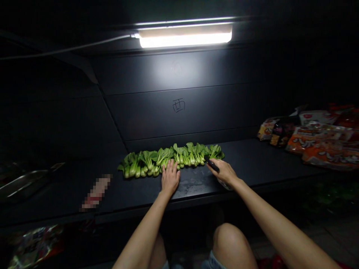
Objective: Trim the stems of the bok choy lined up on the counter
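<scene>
Bok choy (151,162) lies in a long row on the dark shelf (193,183), leaves toward the back and pale stems toward me. My left hand (169,179) rests palm down at the middle of the row, its stretched fingertips touching the stems. Near the row's right end, my right hand (224,172) is wrapped around what looks like a spray bottle (211,163). Its black head points toward the leaves, and a clear part shows under the palm; the rest is hidden by the hand. Wet marks cover the shelf between my hands.
A lit tube lamp (185,37) with a white cable (84,45) hangs above the back panel. Packaged snacks (322,142) are piled at the right. At the left are a metal-rimmed tray (25,181) and a pixelated item (97,192). Shiny packages (36,246) sit below the shelf edge.
</scene>
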`<state>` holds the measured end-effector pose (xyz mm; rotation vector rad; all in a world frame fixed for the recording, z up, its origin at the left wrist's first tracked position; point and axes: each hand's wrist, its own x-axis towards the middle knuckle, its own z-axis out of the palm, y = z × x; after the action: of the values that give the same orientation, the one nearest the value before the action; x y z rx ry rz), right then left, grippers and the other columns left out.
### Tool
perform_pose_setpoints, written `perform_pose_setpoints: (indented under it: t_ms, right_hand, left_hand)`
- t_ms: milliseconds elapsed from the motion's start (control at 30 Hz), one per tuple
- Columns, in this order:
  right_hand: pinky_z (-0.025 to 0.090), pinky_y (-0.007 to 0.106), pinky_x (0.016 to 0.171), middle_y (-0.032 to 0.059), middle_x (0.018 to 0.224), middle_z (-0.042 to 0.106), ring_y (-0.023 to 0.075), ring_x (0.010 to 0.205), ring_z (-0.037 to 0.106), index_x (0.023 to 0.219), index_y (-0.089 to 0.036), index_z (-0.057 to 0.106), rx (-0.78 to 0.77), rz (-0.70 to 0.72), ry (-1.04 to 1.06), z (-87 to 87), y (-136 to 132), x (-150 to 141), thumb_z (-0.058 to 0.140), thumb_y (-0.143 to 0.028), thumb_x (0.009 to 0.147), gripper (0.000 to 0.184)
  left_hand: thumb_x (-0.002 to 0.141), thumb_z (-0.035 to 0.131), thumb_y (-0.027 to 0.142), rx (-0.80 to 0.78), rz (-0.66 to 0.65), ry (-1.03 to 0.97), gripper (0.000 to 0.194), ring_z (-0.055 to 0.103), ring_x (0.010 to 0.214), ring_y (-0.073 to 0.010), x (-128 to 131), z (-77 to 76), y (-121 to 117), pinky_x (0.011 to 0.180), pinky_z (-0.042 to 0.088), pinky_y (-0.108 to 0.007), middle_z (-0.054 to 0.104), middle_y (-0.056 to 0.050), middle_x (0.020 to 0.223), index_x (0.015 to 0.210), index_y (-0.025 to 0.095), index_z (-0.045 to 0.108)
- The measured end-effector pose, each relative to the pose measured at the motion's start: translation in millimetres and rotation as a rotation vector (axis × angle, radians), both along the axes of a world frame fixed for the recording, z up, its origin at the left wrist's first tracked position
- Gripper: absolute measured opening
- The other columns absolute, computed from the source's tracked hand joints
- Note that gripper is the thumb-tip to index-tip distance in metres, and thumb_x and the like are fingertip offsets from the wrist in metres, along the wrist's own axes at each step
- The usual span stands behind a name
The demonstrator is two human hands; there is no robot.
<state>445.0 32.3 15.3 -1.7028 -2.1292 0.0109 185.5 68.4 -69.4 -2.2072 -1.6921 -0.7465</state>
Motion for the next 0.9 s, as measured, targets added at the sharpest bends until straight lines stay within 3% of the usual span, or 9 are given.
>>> perform_pose_setpoints:
  t_ms: [300, 500, 700, 900]
  right_hand:
    - [0.042, 0.024, 0.075, 0.0073, 0.100, 0.069, 0.0196, 0.091, 0.064, 0.110, -0.022, 0.061, -0.016, 0.042, -0.051, -7.8, 3.6, -5.3, 0.044, -0.042, 0.092, 0.031]
    - [0.043, 0.028, 0.081, 0.0095, 0.104, 0.069, 0.0211, 0.095, 0.063, 0.109, -0.020, 0.062, 0.071, 0.126, 0.032, -9.6, 4.0, -30.0, 0.045, -0.038, 0.092, 0.030]
    - [0.045, 0.028, 0.082, 0.0085, 0.101, 0.070, 0.0203, 0.095, 0.064, 0.107, -0.020, 0.062, 0.079, 0.167, 0.078, -7.9, 9.1, -55.5, 0.046, -0.038, 0.092, 0.028]
    - [0.045, 0.029, 0.081, 0.0074, 0.101, 0.070, 0.0203, 0.094, 0.063, 0.109, -0.023, 0.062, 0.076, 0.181, 0.085, -12.2, 14.2, -59.9, 0.045, -0.042, 0.092, 0.031]
  left_hand:
    - [0.094, 0.035, 0.031, 0.013, 0.067, 0.007, 0.048, 0.020, 0.144, -0.0252, 0.0, -0.5, -2.2, 0.116, 0.016, -0.055, 0.029, -0.011, 0.153, 0.139, 0.017, 0.043]
    - [0.094, 0.035, 0.029, 0.053, 0.069, -0.033, 0.047, 0.019, 0.144, -0.0248, -1.2, 0.3, -2.6, 0.116, 0.016, -0.054, 0.029, -0.012, 0.153, 0.138, 0.016, 0.044]
    - [0.092, 0.037, 0.027, 0.105, 0.166, -0.130, 0.050, 0.017, 0.144, -0.0271, -2.9, 0.8, -3.8, 0.115, 0.018, -0.054, 0.026, -0.016, 0.154, 0.139, 0.012, 0.041]
    - [0.090, 0.041, 0.030, 0.191, 0.307, -0.313, 0.053, 0.017, 0.143, -0.0341, -6.9, -5.2, 1.0, 0.111, 0.024, -0.059, 0.025, -0.022, 0.152, 0.139, 0.010, 0.039]
